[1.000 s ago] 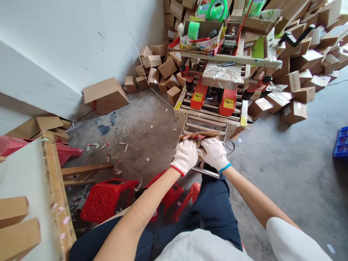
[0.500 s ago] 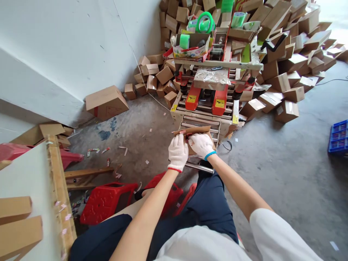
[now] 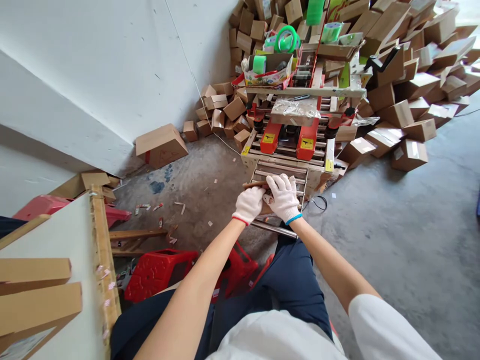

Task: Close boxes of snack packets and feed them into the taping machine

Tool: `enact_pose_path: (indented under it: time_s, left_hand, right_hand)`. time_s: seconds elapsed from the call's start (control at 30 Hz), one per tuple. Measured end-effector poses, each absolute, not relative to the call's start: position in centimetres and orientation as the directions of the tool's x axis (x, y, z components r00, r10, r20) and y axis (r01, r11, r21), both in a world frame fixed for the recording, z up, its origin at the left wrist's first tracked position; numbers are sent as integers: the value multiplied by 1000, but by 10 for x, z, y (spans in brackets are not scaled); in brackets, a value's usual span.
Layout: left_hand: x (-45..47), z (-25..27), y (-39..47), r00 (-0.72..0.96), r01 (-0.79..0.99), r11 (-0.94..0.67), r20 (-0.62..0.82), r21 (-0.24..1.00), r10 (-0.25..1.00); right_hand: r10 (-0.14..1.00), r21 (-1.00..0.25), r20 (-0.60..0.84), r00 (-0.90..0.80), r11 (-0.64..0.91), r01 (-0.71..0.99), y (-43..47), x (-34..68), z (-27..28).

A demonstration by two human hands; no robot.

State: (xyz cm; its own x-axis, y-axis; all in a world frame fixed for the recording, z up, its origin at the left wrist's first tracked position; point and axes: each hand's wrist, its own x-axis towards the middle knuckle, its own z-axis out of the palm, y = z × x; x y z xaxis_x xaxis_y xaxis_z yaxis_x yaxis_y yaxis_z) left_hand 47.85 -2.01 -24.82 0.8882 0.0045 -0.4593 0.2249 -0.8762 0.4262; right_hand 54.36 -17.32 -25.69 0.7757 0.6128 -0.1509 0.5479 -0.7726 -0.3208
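Note:
Both my hands wear white knit gloves and rest on a small brown cardboard box (image 3: pixel 253 185) that lies on the near rollers of a carton sealing machine (image 3: pixel 289 150). My left hand (image 3: pixel 248 205) grips the box's near left side. My right hand (image 3: pixel 283 197) lies flat on its top with fingers spread, pressing the flaps down. Most of the box is hidden under the gloves.
Heaps of small cardboard boxes (image 3: pixel 405 75) pile behind and right of the machine. Green tape rolls (image 3: pixel 287 39) sit on top of it. A larger box (image 3: pixel 161 145) lies by the white wall. Red plastic stools (image 3: pixel 161 270) stand by my knees; flat cartons (image 3: pixel 35 292) lie on a bench at left.
The box's flaps were standing up with coloured contents showing; now they are folded down under my right palm. My hands and the box have shifted slightly toward the machine.

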Motion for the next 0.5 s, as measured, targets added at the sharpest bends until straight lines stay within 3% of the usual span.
enact_pose_path:
  time_s: [0.1,0.17,0.23,0.3,0.4,0.5]
  left_hand:
    - [446,-234,-18,957,134,-828,-288,545,-34]
    - [438,-232,-9,980,154,-777,-196,610,40]
    - [442,-239,2,950,311,-697,-245,646,196]
    - [450,-253,9,860,502,-541,-453,675,233]
    - [452,-268,-1,718,683,-286,-690,672,93]
    - [436,-267,-27,664,747,-260,-709,612,236]
  right_hand:
    - [707,-412,-212,675,-691,594,-193,546,-258]
    - [817,-500,-273,508,-572,651,-204,555,-260]
    - [882,-571,-310,355,-472,672,-211,568,-261]
    - [891,-587,-339,301,-450,673,-211,581,-260]
    - [806,-468,-351,476,-592,657,-201,575,-255]
    - [621,-294,-344,704,-783,548,-188,531,-250]
